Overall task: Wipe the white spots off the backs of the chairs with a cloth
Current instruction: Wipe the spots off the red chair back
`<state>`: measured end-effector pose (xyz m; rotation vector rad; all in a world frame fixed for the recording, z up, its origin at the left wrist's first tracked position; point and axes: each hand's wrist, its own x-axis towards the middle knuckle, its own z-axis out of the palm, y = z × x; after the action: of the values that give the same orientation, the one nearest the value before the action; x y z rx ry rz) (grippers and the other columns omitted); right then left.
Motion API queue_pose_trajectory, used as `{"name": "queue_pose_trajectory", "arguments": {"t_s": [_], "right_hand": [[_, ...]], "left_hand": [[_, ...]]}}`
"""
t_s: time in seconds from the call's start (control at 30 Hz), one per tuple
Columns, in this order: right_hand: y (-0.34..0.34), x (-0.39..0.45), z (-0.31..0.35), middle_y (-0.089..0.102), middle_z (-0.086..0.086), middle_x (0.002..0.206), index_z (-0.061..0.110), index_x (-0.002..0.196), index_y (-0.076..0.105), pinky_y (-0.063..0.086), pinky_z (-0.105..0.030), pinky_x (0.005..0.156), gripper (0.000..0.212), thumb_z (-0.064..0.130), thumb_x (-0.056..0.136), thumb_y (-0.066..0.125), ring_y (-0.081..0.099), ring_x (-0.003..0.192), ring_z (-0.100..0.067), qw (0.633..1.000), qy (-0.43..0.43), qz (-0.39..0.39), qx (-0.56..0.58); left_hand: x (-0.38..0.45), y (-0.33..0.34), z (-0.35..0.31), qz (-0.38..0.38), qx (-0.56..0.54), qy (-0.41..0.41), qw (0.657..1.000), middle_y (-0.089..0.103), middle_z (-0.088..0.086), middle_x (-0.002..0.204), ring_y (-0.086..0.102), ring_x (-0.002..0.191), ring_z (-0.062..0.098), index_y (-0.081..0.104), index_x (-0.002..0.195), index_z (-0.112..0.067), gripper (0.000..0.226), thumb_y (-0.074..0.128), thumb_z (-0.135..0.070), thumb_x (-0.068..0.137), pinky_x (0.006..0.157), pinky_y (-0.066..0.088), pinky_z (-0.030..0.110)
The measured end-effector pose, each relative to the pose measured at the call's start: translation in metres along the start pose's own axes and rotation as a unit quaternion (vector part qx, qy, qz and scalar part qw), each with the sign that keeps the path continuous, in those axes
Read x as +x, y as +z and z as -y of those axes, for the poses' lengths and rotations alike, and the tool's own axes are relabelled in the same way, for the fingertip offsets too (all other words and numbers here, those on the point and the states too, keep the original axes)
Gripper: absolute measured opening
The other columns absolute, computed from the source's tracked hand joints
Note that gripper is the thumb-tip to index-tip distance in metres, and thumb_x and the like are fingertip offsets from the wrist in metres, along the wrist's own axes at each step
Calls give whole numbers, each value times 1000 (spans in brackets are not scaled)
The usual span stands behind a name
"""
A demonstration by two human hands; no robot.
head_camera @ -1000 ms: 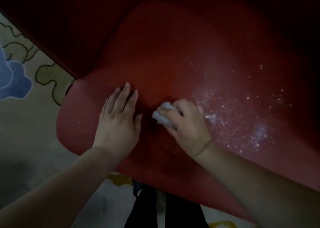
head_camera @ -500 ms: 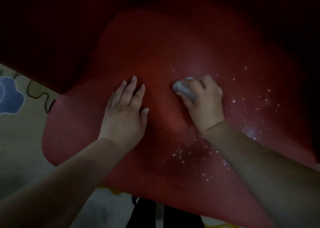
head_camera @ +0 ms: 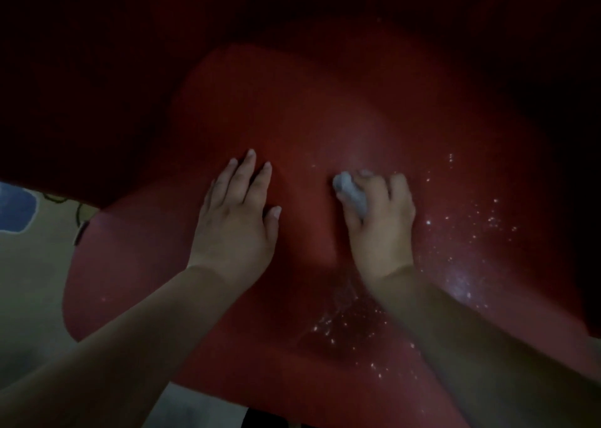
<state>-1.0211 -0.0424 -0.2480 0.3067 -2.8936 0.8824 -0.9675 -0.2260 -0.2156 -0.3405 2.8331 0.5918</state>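
Your left hand (head_camera: 235, 222) lies flat on the red chair back (head_camera: 292, 128), fingers straight and a little spread, thumb out to the right, palm pressed against the plastic. Just to its right, apart from it by a strip of bare red surface, your right hand (head_camera: 382, 229) curls round a small wad of pale cloth (head_camera: 349, 191), holding it down on the chair back; the wad shows between thumb and forefinger, the rest of it hidden under the fingers. Both forearms reach in from the near edge of the scene, the right one crossing the near-right corner.

The chair back fills most of the view, a broad curved sheet of red plastic, dim at the far side where it falls into shadow. White spots (head_camera: 471, 219) are scattered over it to the right of your right hand, with a denser, smeared patch nearer you beside the right wrist. A second scatter of spots lies near you, between the two forearms and running under the right one. The area under and around your left hand looks largely free of specks.

At the left edge, beyond the chair's rim, a pale carpet (head_camera: 32, 265) shows, with a blue shape (head_camera: 16, 208) on it outlined in a dark line. The light is low throughout, and the far part of the chair cannot be made out.
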Motion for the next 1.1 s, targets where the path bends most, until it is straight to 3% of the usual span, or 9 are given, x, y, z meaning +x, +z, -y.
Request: {"name": "queue_pose_trajectory", "arguments": {"t_s": [0.13, 0.23, 0.4, 0.5, 0.6, 0.8, 0.97, 1.03, 1.1], "right_hand": [[8, 5, 15, 52, -8, 98, 13, 116, 62, 47, -42, 79, 37, 19, 81, 74, 54, 89, -24, 992, -97, 62, 43], [18, 53, 14, 55, -14, 96, 12, 113, 65, 47, -45, 77, 34, 25, 82, 69, 56, 88, -33, 989, -131, 63, 20], [4, 55, -8, 55, -17, 96, 8, 112, 66, 47, -45, 76, 30, 22, 86, 70, 56, 86, -35, 999, 9, -18, -46], [4, 31, 2, 53, -14, 95, 10, 114, 64, 47, -44, 75, 33, 16, 83, 72, 55, 84, -32, 997, -61, 40, 4], [8, 67, -2, 55, -18, 97, 8, 114, 64, 48, -49, 75, 35, 13, 80, 71, 56, 87, -37, 991, -116, 70, -9], [-10, 82, -37, 54, -19, 102, 10, 116, 63, 44, -46, 77, 34, 18, 83, 68, 54, 92, -39, 993, 67, -23, -98], [-18, 45, -27, 54, -13, 93, 12, 113, 66, 48, -43, 69, 33, 23, 82, 60, 55, 83, -34, 989, -97, 104, -50], [-22, 68, -40, 56, -16, 94, 10, 111, 67, 49, -46, 71, 30, 19, 83, 67, 56, 85, -37, 993, -69, 72, -64], [-31, 80, -56, 57, -15, 96, 10, 109, 68, 49, -46, 77, 26, 21, 85, 70, 56, 87, -36, 997, 30, -1, -65]], "left_hand": [[11, -1, -6, -4, 0, 7, 1000, 7, -3, 161, 2, 147, 15, 23, 151, -20, 61, 39, -38, 95, 120, 12, 39], [19, 0, -8, -12, -1, 9, 1000, 11, -1, 160, 5, 147, 17, 26, 150, -19, 59, 39, -34, 95, 119, 13, 40], [27, 0, -12, -15, -7, -4, 1000, 8, -4, 161, 1, 147, 13, 23, 151, -21, 57, 37, -34, 96, 120, 11, 40], [31, -1, -18, -20, -9, -4, 1000, 10, -3, 160, 2, 147, 14, 26, 150, -19, 56, 36, -31, 97, 120, 12, 40], [39, 1, -24, -22, -11, -2, 1000, 11, -3, 160, 3, 147, 14, 27, 150, -18, 55, 35, -31, 96, 120, 11, 40], [52, 6, -33, -25, -16, -13, 999, 8, -6, 160, -1, 147, 11, 24, 150, -21, 57, 34, -36, 96, 119, 10, 40], [59, 7, -53, -23, -13, 24, 999, 15, -1, 160, 6, 147, 16, 31, 148, -17, 57, 40, -33, 93, 119, 16, 43], [63, 9, -60, -17, -10, 36, 999, 15, -2, 160, 6, 147, 16, 32, 148, -18, 57, 41, -33, 93, 119, 15, 42], [65, 11, -64, -10, -9, 44, 999, 12, -4, 160, 2, 147, 14, 29, 148, -20, 57, 38, -35, 94, 119, 11, 39]]}}
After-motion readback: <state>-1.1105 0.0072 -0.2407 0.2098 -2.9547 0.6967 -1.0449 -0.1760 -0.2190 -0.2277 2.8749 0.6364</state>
